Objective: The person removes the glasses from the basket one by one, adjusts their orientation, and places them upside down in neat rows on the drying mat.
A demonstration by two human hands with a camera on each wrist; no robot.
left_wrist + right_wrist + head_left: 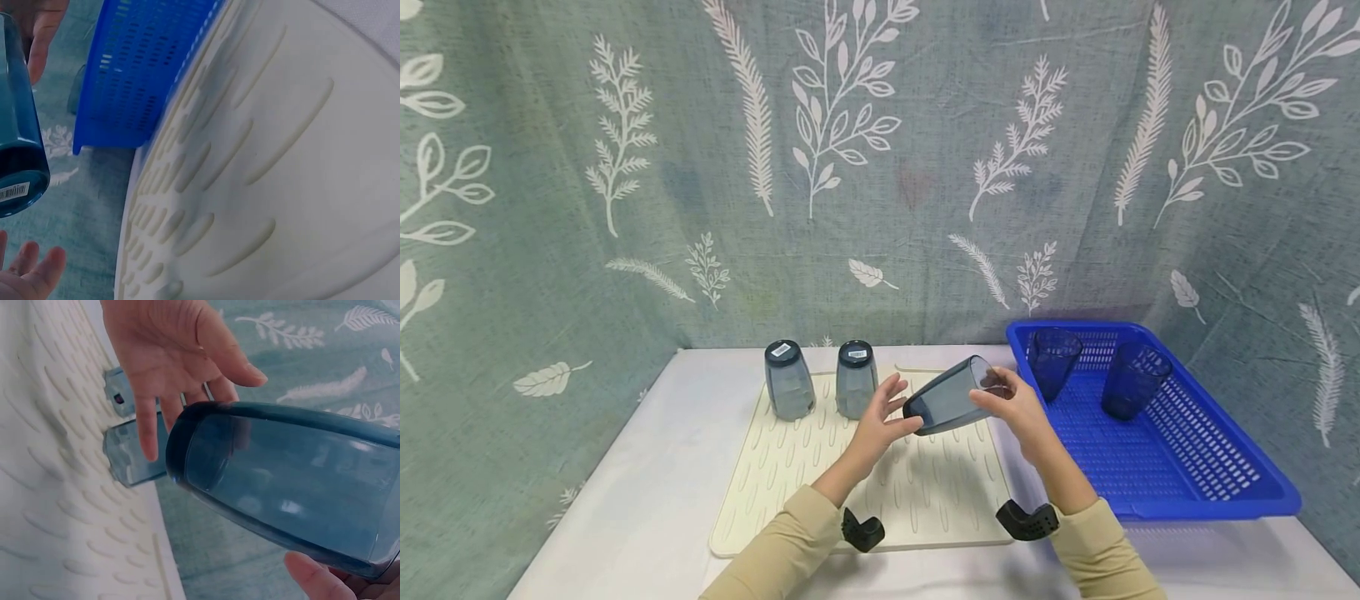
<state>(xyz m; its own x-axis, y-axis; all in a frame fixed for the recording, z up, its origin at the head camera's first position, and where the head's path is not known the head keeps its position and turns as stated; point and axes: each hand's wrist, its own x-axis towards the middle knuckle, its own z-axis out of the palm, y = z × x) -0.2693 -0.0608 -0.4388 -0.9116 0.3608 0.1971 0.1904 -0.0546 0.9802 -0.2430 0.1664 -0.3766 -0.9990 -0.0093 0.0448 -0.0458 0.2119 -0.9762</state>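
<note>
A smoky blue-grey drinking glass is held tilted above the cream drying mat, its base toward the left and its mouth toward the right. My right hand grips it near the rim, thumb on the near side. Close to the base is my left hand, fingers spread; in the left wrist view, a gap shows between its fingertips and the glass, whose base bears a barcode sticker. Two similar glasses stand upside down on the mat, a left one and a right one.
A blue plastic basket stands on the right of the white table. Inside it are two more glasses, one at the back left and one further right. A leaf-patterned grey-green cloth hangs behind the table.
</note>
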